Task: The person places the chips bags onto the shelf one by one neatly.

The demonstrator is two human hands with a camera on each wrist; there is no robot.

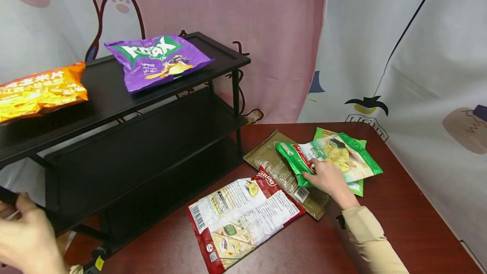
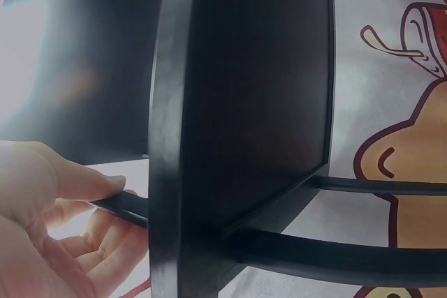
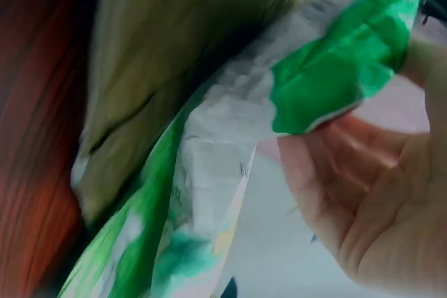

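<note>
My right hand (image 1: pixel 329 177) grips the edge of a green and white chip bag (image 1: pixel 335 155), thumb on one side and fingers on the other in the right wrist view. That bag lies over a lighter green bag (image 1: pixel 357 187) and overlaps a brown bag (image 1: pixel 272 160). At the far left, my left hand (image 1: pixel 28 238) holds a thin black bar of the shelf rack (image 1: pixel 152 130); the left wrist view shows thumb and fingers around the bar (image 2: pixel 126 207). A red and white chip bag (image 1: pixel 243 219), printed text side up, lies on the table between the rack and the brown bag.
On the rack's top tier lie a purple chip bag (image 1: pixel 160 60) and an orange chip bag (image 1: pixel 42 90). The dark red wooden table (image 1: pixel 403 210) carries the rack and the loose bags. Printed pink and white curtains (image 1: pixel 274 45) hang behind and to the right.
</note>
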